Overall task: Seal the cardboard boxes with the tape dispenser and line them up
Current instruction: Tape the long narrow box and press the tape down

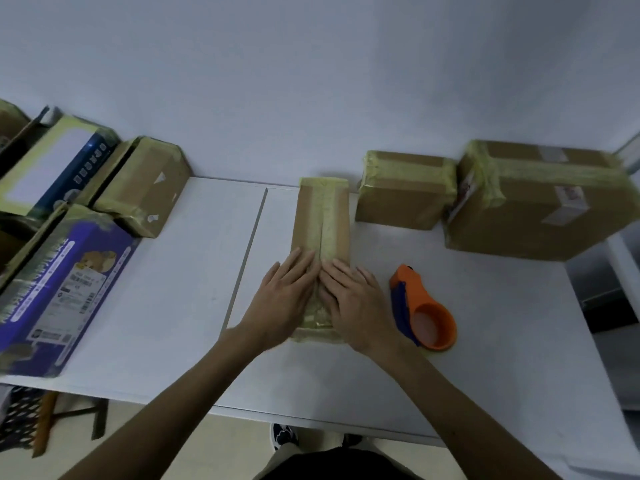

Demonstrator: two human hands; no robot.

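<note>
our left hand (284, 295) and right hand (353, 298) lie flat, fingers straight, pressing the tape on the narrow cardboard box (322, 223) mid-table (173, 289); the tape dispenser (423, 308) sits just right of it.
</note>
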